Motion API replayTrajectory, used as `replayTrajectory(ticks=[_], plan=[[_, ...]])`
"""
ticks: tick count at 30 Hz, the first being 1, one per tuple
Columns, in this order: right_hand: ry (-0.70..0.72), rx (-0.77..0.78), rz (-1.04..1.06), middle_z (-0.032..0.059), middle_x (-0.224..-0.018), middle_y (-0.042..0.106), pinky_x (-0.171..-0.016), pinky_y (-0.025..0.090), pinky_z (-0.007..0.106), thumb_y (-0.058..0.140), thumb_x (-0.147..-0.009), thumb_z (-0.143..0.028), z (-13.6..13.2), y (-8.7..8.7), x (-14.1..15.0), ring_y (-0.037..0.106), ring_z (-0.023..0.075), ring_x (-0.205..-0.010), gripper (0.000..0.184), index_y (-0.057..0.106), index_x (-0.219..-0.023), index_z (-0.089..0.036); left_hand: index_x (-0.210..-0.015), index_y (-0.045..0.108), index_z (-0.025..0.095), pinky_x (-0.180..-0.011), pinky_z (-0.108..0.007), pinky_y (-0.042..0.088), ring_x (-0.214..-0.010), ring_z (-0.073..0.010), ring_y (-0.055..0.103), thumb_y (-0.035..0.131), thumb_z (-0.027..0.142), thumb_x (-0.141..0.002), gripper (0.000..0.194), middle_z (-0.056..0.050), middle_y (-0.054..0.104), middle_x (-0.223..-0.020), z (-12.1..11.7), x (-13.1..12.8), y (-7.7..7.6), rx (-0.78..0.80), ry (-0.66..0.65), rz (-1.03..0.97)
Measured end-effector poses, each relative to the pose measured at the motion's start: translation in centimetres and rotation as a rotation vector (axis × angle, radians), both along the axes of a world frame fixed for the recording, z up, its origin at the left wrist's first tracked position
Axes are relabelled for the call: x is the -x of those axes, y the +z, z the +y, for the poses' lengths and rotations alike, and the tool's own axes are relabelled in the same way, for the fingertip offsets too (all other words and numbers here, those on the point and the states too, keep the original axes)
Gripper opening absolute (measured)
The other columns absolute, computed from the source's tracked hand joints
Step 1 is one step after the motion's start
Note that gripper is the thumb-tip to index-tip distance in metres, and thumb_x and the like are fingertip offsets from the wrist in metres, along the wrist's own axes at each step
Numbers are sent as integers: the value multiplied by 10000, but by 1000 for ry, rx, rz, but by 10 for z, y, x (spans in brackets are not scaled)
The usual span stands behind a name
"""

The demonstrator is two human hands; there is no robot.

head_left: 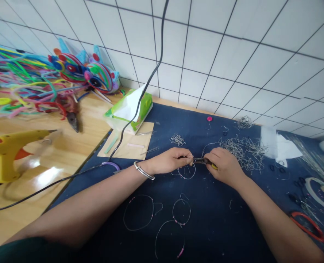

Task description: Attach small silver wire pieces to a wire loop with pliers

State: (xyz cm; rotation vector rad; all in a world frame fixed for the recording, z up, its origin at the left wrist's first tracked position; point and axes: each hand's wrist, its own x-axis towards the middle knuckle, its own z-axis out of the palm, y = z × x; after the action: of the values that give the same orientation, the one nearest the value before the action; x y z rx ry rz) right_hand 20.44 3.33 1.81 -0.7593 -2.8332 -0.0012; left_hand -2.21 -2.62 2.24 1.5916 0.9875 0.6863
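My left hand (175, 160) pinches a thin wire ring (189, 178) strung with small pink beads; the ring hangs just below its fingertips. In my right hand (224, 166) is a pair of pliers (199, 160) with a bit of yellow on the handle. The pliers' jaws point left and meet the wire at my left fingertips; exactly how they grip it is too small to tell. On the dark blue cloth nearer to me lie more beaded wire loops: one at left (124, 215), a smaller one (190, 212) and a larger one (155, 241).
Tangled wire pieces (241, 149) lie beyond my right hand, a small wire heap (177, 139) beyond my left. Left are a green tissue pack (140, 109), a yellow glue gun (8, 149) with its black cord, other pliers (73, 118) and pipe cleaners (22, 80). Red-handled scissors (308, 226) sit right.
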Motion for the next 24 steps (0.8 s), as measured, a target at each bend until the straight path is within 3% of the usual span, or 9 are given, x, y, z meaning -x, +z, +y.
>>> replayTrajectory(ticks=[24], plan=[[-34, -30, 58, 57, -770, 547, -672, 353, 302, 466, -794, -211, 3, 0, -1, 477, 174, -756, 128, 581, -836, -173, -812, 541, 148, -526, -203, 331, -546, -70, 382, 403, 305, -843, 211, 20, 448, -642, 0, 0, -1, 53, -26, -49]])
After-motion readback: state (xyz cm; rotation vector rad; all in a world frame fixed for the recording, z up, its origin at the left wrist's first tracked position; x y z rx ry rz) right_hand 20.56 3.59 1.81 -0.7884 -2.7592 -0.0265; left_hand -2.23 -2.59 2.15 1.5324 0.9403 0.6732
